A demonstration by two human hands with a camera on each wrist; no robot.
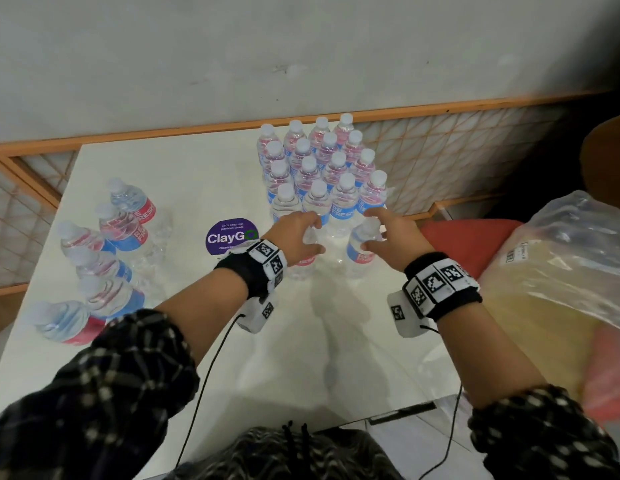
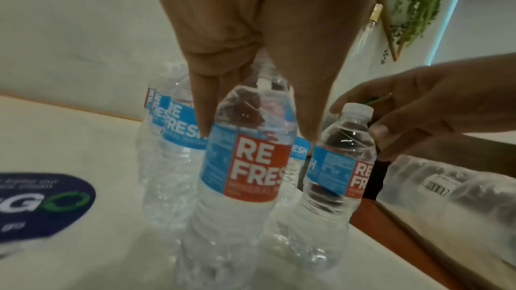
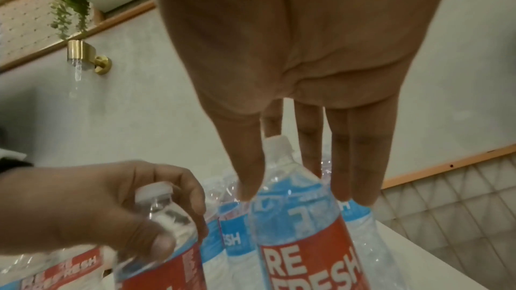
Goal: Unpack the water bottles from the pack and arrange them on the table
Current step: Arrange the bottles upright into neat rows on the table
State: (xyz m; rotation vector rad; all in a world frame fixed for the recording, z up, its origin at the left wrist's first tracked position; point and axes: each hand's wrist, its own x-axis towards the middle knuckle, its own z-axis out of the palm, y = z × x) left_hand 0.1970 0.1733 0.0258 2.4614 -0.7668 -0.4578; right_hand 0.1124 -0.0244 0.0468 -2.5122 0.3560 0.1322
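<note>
Two clear water bottles with red and blue labels stand side by side on the white table (image 1: 284, 358). My left hand (image 1: 301, 233) (image 2: 257, 135) (image 3: 125, 206) grips the left bottle (image 1: 307, 265) (image 2: 251, 173) (image 3: 167, 261) around its neck and shoulder, fingers curled. My right hand (image 1: 378, 230) (image 3: 301, 195) (image 2: 419, 107) holds the right bottle (image 1: 362, 251) (image 2: 340, 173) (image 3: 301, 250) just below its white cap, thumb in front and fingers behind. Right behind both stands a tight block of several upright bottles (image 1: 322, 168).
Several more bottles (image 1: 107, 251) are at the table's left side. A round purple ClayGo sticker (image 1: 229, 237) lies left of my left hand. The crumpled clear plastic wrap (image 1: 561, 254) rests on a red and yellow seat off the table's right edge. A wall is close behind.
</note>
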